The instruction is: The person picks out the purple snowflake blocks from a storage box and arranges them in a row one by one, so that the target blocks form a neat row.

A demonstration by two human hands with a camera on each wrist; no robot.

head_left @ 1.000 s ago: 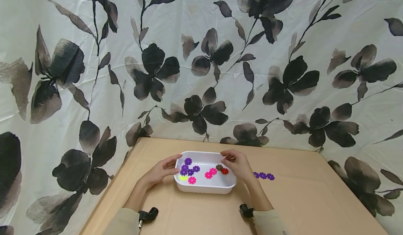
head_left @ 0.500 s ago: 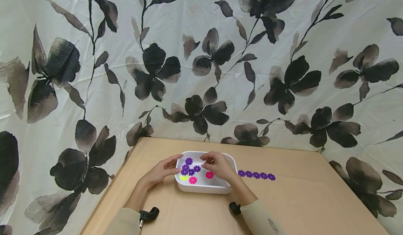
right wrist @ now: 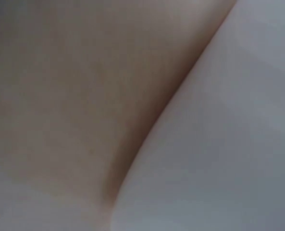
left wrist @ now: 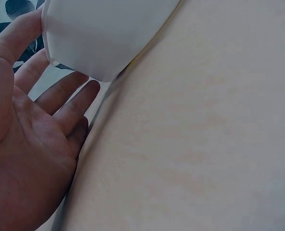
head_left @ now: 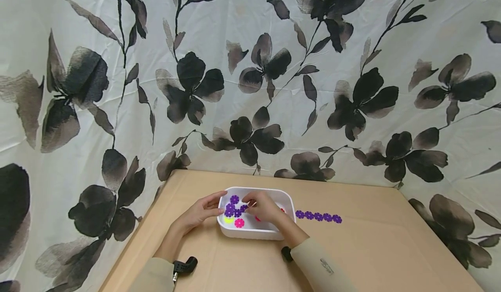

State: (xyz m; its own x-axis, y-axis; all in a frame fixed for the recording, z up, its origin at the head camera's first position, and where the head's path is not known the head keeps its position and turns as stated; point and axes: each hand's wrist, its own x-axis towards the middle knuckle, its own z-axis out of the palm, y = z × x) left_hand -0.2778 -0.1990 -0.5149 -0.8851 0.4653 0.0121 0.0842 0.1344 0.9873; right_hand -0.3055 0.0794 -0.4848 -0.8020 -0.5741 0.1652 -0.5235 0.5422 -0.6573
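The white tray (head_left: 289,203) holds several small flower-shaped discs. Purple discs (head_left: 230,209) bunch at its left end, beside a yellow disc (head_left: 228,219) and a pink disc (head_left: 239,223). My left hand (head_left: 199,211) touches the tray's left end with its thumb and forefinger; in the left wrist view the other fingers lie loosely extended beneath. Inside the tray, bent fingers of my right hand (head_left: 264,207) reach a purple disc (head_left: 243,208); whether they pinch it is hard to see. That hand covers most discs on the right side. The right wrist view shows no fingers.
Right of the tray, a row of purple discs (head_left: 318,216) lies on the tan table (head_left: 375,239). Behind the table hangs a white cloth (head_left: 297,122) printed with dark flowers.
My right hand has moved left from the tray's right rim, over the pink discs, to the purple ones. This uncovered more of the purple row. My left hand has stayed in place.
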